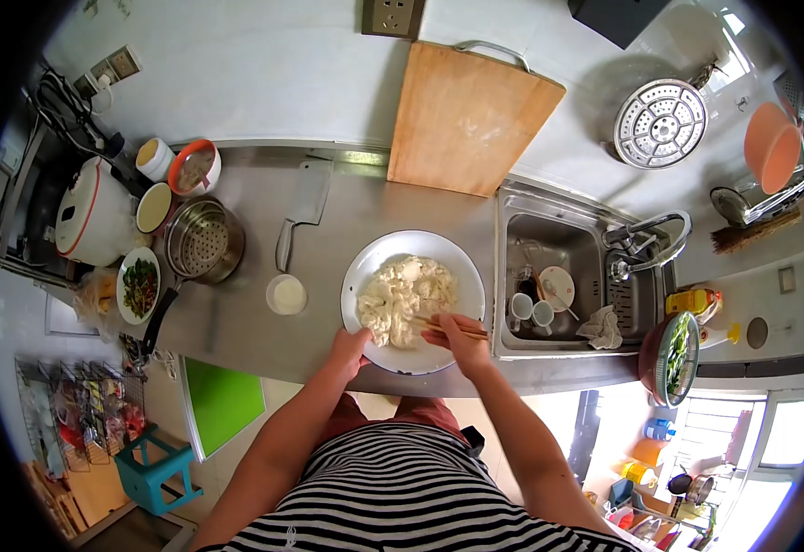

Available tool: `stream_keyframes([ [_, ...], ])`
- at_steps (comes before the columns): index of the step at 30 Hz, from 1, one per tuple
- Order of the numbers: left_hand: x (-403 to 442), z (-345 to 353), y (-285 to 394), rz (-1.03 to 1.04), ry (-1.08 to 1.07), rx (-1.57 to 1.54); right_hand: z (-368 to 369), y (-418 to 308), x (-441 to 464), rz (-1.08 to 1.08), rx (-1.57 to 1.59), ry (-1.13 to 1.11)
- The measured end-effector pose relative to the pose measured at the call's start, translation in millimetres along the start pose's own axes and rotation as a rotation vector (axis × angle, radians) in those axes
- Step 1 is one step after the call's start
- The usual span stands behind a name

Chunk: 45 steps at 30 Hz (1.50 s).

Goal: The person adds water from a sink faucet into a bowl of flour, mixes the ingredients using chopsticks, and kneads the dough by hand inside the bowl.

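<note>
A white enamel basin (465,269) with a dark rim stands on the steel counter, close to its front edge. Inside lies a lumpy, pale dough mixture (393,299). My left hand (351,348) grips the basin's near-left rim, thumb on top and fingers curled beneath. At the near-right side, my right hand (462,339) is closed around wooden chopsticks (425,323), whose tips reach into the dough. To the left of the basin sits a small bowl of white powder (286,294).
A cleaver (305,202) lies behind the powder bowl. A cutting board (476,115) leans on the wall. To the right is a sink (563,345) with cups; a steamer pot (204,239), a plate of chopped vegetables (139,285) and a rice cooker (94,212) stand left.
</note>
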<state>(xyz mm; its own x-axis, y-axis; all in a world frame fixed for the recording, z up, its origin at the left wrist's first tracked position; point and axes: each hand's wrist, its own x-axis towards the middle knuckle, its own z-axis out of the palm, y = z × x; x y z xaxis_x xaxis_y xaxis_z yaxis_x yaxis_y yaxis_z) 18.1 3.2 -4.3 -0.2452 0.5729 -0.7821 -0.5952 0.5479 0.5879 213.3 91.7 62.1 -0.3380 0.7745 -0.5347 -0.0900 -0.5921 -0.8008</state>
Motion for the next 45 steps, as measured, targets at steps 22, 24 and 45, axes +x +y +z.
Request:
stream_keyframes([
  [22, -2.0, 2.1, -3.3, 0.012, 0.023, 0.011, -18.7, -12.2, -34.1, -0.129, -0.512, 0.012],
  [24, 0.0, 1.9, -5.0, 0.018, 0.018, 0.009, -15.4, -10.3, -38.9, -0.165, -0.51, 0.0],
  [45, -0.8, -2.4, 3.1, -0.023, -0.067, 0.03, -27.0, -21.0, -44.9, -0.666, -1.062, 0.04],
])
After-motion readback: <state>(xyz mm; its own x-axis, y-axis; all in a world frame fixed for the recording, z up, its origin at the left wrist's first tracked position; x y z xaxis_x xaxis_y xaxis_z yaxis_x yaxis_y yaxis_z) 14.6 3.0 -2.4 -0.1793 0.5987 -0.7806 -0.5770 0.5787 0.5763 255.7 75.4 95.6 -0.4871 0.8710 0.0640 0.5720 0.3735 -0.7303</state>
